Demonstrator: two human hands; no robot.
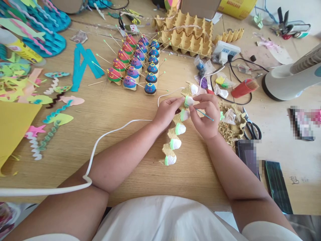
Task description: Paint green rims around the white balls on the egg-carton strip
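Note:
A strip of egg carton (173,134) with several white domes, each edged in light green, runs slantwise over the wooden table. My left hand (167,112) grips the strip near its upper part, fingertips beside the second dome (188,101). On the right side of that dome, my right hand (207,115) pinches a thin blue stick (204,114), its round-tipped end pointing down and right. The thumb and fingers of my right hand touch the white part of the dome. Behind my left hand stand rows of painted domes (135,62) with pins stuck in them.
A white cable (100,139) crosses the table by my left arm. Scissors (251,129), a red toothpick holder (242,88) and a power strip (227,48) lie to the right. Egg trays (185,33) stand at the back, paper cutouts (61,118) at left.

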